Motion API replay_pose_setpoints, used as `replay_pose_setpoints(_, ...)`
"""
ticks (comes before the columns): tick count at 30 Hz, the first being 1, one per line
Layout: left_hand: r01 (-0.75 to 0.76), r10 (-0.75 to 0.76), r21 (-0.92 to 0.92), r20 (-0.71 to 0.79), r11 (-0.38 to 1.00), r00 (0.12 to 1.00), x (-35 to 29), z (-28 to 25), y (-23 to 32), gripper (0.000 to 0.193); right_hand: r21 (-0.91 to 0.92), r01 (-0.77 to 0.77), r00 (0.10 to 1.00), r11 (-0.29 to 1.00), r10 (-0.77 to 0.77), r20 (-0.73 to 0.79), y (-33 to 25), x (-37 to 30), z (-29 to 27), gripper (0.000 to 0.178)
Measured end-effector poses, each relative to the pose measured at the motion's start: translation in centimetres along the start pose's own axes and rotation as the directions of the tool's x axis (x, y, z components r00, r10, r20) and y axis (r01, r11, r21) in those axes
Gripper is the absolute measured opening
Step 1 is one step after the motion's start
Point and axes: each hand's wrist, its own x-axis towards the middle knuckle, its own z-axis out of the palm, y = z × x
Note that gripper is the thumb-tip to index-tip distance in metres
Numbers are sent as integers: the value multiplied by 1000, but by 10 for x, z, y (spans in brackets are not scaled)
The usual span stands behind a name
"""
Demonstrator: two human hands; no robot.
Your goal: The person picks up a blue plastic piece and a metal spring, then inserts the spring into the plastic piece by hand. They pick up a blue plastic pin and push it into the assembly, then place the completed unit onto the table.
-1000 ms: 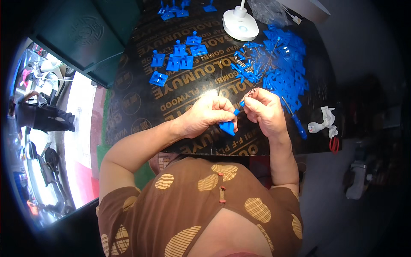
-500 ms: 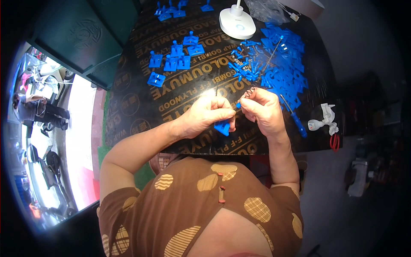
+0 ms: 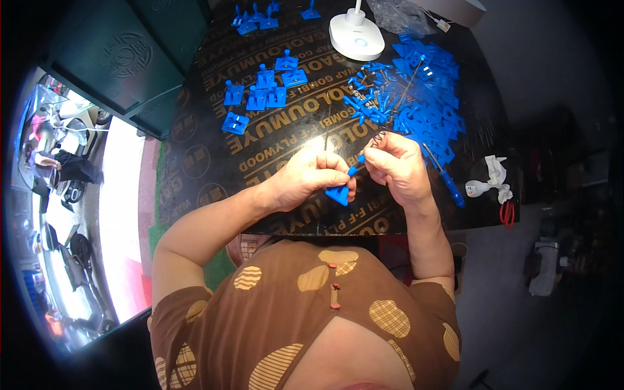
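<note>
A blue plastic plate pokes out below the fingers of my left hand, which is closed around it. From between that thumb and forefinger a small blue tip sticks out toward the right. My right hand is pinched shut just beside it. A dark coiled spring rises above its fingertips, and a small blue piece shows at their left side. My fingers hide how spring and blue piece meet. The two hands are close together over the table's front part.
Loose blue plates and small blue pegs pile up at the back right. Blue plates with upright posts stand at the back left. A white lamp base, a blue-handled screwdriver and a white bottle-like item lie around.
The small blue tip has come into sight above my left thumb, pointing at the right hand's blue piece. Both hands stay in nearly the same place.
</note>
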Motion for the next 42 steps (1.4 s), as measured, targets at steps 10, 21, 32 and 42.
replay_pose_setpoints(10,-27,27,7,-9,1000,1000,0,0,2,16,-26,-36,999,999,36,-6,0,0,2,13)
replay_pose_setpoints(21,-40,41,31,-28,999,999,-1,1,4,15,-26,-16,999,1000,17,40,2,-1,1,12)
replay_pose_setpoints(32,-65,70,113,-40,992,997,-2,2,5,15,-57,1,998,998,3,62,3,-1,1,9)
replay_pose_setpoints(42,-83,90,149,-40,985,995,-4,5,8,14,-24,-16,998,1000,17,58,2,-2,4,9)
